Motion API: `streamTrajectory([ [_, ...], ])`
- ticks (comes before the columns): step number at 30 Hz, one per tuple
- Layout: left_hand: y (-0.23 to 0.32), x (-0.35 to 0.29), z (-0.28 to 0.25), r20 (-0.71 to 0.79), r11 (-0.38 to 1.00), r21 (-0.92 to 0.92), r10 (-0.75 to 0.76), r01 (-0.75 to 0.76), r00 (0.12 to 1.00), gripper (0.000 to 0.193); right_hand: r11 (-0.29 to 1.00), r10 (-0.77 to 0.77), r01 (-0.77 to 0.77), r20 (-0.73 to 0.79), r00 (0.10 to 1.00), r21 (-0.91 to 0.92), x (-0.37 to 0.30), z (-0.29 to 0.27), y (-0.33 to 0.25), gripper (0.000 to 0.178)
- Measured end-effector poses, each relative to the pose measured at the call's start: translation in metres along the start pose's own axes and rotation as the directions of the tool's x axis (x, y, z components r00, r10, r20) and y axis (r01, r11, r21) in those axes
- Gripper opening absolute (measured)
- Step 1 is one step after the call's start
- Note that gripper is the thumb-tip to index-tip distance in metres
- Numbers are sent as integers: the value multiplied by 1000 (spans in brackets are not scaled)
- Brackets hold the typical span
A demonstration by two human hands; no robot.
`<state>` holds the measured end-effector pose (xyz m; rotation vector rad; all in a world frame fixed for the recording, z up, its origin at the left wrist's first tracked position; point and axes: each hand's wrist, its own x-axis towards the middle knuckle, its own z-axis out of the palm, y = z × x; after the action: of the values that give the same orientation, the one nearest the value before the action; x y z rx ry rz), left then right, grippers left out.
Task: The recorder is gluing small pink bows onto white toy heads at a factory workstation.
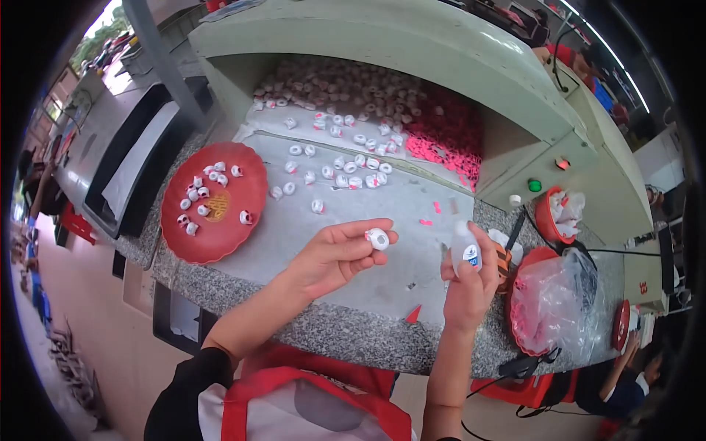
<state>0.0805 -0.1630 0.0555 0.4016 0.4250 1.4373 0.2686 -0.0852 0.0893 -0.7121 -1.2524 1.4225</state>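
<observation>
Between the thumb and fingers of my left hand (pixel 334 257) is a small white round plastic piece (pixel 378 238) with a grey spot in its face. My right hand (pixel 473 290) is closed around a small translucent bottle (pixel 463 239) with a blue-and-white label, held upright a short way to the right of the piece. Both hands are raised over the pale work sheet (pixel 382 294). Beyond them, several like white pieces with pink bits (pixel 355 181) are scattered. Tiny pink parts (pixel 426 222) lie near the bottle.
A red scalloped plate (pixel 246 184) with several white pieces stands at left. The green-grey housing (pixel 368 40) arches over a heap of white pieces and bright pink parts (pixel 445 140). At right are a red bowl (pixel 544 220), a plastic bag (pixel 562 294) and cables.
</observation>
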Motion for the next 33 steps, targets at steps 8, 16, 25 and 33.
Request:
streamTrajectory([
  [8,-9,0,-5,-92,999,-27,41,-44,995,37,983,-108,131,-177,978,125,-17,11,13,36],
  [16,-6,4,-9,-184,992,129,25,-1,983,34,996,10,11,-232,973,86,-8,3,17,36],
  [25,-10,-3,11,-138,643,756,345,-127,928,37,843,-245,201,-24,969,-499,-50,16,10,29],
  [33,-12,-2,10,-25,510,824,467,-246,884,33,726,-405,486,270,874,-487,-44,10,21,29],
])
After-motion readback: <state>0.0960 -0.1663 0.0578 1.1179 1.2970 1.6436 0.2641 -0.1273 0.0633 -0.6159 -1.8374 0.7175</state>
